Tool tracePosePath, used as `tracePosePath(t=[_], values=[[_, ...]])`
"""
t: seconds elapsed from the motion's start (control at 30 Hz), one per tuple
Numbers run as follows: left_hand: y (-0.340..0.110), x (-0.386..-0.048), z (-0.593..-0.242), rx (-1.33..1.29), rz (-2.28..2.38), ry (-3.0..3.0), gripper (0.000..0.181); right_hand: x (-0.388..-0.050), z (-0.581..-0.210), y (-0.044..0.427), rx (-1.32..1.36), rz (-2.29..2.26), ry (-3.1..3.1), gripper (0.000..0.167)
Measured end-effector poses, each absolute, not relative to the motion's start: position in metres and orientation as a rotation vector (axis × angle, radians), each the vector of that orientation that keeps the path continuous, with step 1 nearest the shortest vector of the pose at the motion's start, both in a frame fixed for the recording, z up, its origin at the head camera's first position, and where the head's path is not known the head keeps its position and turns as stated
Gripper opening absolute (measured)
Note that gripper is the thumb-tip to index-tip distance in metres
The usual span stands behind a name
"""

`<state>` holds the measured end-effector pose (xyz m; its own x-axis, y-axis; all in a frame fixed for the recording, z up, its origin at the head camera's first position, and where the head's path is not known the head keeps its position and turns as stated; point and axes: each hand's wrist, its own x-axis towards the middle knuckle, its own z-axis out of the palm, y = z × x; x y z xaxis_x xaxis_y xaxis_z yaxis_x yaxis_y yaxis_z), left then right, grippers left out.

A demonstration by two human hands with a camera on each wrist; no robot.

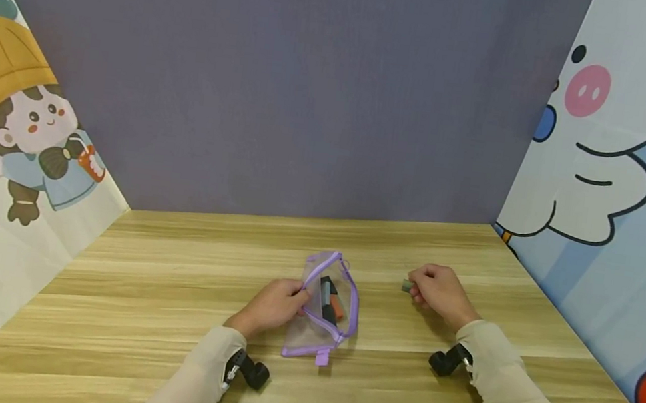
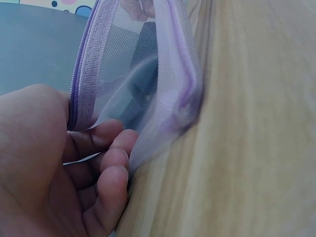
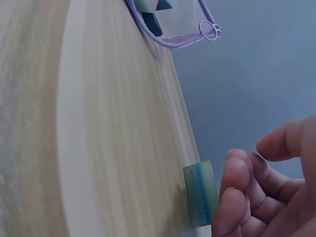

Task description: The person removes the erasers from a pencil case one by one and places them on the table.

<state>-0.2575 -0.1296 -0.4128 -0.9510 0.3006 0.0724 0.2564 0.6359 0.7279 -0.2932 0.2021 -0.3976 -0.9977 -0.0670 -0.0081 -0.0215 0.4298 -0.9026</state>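
Note:
A mesh zip pouch (image 1: 306,337) with purple edging lies on the wooden table, its mouth spread wide. My left hand (image 1: 274,306) pinches the pouch's near-left edge, with the thumb outside; its other fingers curl against the mesh in the left wrist view. Inside the pouch show dark and grey pieces (image 1: 326,296) and an orange piece (image 1: 337,307), their kinds unclear. To the right, a small green block like an eraser (image 3: 201,194) rests on the table. My right hand (image 1: 439,293) is beside it, fingers loosely bent near it and thumb apart from it.
The wooden table (image 1: 167,290) meets a grey upright panel (image 1: 312,92) at the back. Printed cartoon walls flank it, with a child figure (image 1: 36,119) on the left and a white pig-nosed figure (image 1: 616,130) on the right.

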Motion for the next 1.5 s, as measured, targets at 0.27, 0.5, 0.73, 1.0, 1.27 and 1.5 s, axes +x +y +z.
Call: tracePosePath(t=[0.27, 0.5, 0.73, 1.0, 1.27, 1.5], values=[[-0.131, -0.257, -0.414, 0.44, 1.311, 2.721, 0.029, -0.292, -0.396, 0.193, -0.138, -1.633, 2.631, 0.026], [-0.132, -0.256, -0.413, 0.432, 1.308, 2.712, 0.03, -0.292, -0.397, 0.184, -0.208, -1.612, 2.647, 0.025], [-0.131, -0.255, -0.413, 0.45, 1.287, 2.727, 0.029, -0.294, -0.401, 0.175, -0.263, -1.579, 2.649, 0.023], [-0.13, -0.255, -0.413, 0.463, 1.284, 2.724, 0.029, -0.295, -0.399, 0.166, -0.288, -1.579, 2.641, 0.025], [-0.129, -0.256, -0.413, 0.478, 1.265, 2.744, 0.029, -0.296, -0.396, 0.159, -0.288, -1.618, 2.611, 0.024], [-0.129, -0.256, -0.412, 0.465, 1.258, 2.748, 0.029, -0.296, -0.394, 0.151, -0.28, -1.614, 2.597, 0.023]])
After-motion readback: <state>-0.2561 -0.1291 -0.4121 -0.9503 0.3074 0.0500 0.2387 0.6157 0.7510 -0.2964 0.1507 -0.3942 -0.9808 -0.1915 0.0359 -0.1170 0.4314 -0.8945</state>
